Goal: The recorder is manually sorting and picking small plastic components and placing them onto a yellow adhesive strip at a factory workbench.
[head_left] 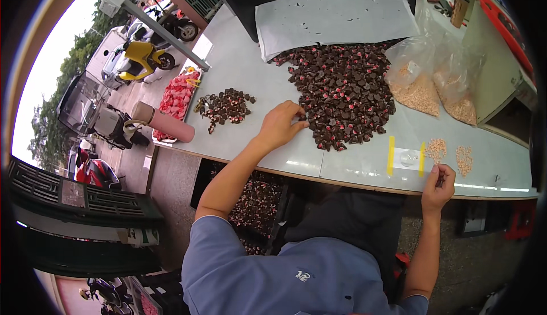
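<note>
Far left: pink bottle (170, 126), overlapping the red pieces (175, 94) in view.
Small pile: dark pieces (227, 107), lying apart from the main heap.
Left hand (280, 126): at the heap's left edge, fingers curled, thumb near forefinger; cannot tell if a piece is held.
Main heap (345, 95): dark and pink pieces, mid-table.
Card (407, 160): between yellow tape strips (391, 155).
Right hand (439, 181): thumb and fingertips together, just below the nearer pale pile (437, 147); grip contents cannot be told.
Far right: second pale pile (464, 161).
</note>
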`<move>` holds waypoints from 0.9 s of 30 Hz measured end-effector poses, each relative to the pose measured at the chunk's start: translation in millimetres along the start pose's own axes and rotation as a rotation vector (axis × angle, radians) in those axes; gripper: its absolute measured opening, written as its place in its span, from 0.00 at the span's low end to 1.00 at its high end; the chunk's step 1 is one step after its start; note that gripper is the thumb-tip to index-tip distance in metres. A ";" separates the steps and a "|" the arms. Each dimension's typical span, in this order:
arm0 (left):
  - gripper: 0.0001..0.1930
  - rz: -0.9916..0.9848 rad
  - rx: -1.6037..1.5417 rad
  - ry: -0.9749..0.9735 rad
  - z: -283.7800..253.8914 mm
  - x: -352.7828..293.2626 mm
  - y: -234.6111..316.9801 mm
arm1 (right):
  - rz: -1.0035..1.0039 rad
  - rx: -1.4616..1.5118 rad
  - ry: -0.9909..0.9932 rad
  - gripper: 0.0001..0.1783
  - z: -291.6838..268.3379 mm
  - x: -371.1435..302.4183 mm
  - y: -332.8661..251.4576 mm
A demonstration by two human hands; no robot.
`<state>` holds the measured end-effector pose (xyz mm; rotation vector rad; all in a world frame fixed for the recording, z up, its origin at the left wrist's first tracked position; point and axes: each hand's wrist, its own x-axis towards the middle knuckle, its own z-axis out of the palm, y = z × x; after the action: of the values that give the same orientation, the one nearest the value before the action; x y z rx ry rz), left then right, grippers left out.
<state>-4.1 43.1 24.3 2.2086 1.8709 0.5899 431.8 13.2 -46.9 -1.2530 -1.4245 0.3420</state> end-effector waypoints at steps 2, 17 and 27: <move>0.14 -0.023 -0.031 -0.023 3.0 3.1 1.8 | 0.010 -0.006 0.000 0.05 -2.3 -0.1 1.0; 0.11 -0.224 -1.147 -0.403 -5.4 1.6 84.4 | 0.319 0.439 0.114 0.06 -14.0 13.4 -7.7; 0.11 -0.001 -1.182 -0.988 65.3 38.9 142.9 | 0.167 -0.450 -0.193 0.04 -46.2 22.9 -29.2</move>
<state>156.7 61.6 28.0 1.2530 0.6673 0.3224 462.0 0.6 2.5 -1.7489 -1.6215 0.2673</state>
